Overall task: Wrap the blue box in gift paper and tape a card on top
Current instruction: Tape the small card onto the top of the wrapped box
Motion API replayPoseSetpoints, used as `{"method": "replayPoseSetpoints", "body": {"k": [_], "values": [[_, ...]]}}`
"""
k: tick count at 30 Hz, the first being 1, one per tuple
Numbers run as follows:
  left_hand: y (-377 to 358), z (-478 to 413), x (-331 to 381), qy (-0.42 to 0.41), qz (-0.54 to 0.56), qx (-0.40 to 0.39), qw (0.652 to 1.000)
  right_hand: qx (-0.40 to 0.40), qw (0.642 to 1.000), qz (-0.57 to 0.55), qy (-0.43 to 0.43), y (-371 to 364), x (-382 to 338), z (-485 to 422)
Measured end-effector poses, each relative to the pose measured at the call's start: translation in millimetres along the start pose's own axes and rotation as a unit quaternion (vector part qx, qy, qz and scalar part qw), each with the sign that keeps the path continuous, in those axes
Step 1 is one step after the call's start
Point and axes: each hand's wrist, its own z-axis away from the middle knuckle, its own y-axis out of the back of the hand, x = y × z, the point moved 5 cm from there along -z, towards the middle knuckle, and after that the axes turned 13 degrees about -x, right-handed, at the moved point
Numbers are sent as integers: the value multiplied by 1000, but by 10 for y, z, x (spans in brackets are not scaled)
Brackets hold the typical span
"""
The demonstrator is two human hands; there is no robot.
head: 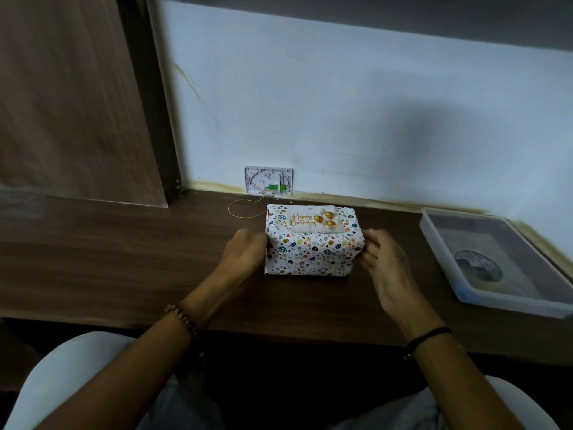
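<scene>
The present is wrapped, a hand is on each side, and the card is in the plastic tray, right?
No. The head view shows the card on top of the wrapped present, not in the plastic tray. The left hand and right hand are at its sides.

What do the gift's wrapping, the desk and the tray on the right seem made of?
Wrapping: thin printed paper, creased at corners. Desk: wood or wood-look laminate, matte brown, streaky grain; can't tell which. Tray: probably translucent plastic, smooth; dark desk shows through.
</scene>
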Motion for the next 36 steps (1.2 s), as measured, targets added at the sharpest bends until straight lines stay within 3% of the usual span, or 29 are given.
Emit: {"method": "replayPoseSetpoints", "body": {"k": [4, 7, 10, 16, 26, 36], "values": [[25, 6, 25, -5, 77, 25, 997, -6, 1000, -30, -6, 23, -17, 27], [-5, 40, 103, -9, 51, 37, 998, -11, 995, 98, -22, 65, 18, 48], [-95, 72, 173, -30, -7, 38, 999, -53, 964, 261, 9, 37, 21, 79], [-152, 41, 139, -79, -8, 37, 996, -28, 916, 392, 76, -53, -3, 65], [-125, -34, 114, -86, 1, 41, 995, -14, 944, 325, 56, 90, -8, 17], [-131, -74, 90, -91, 3, 35, 995, -16, 929, 367, 41, 52, 101, 7]]}}
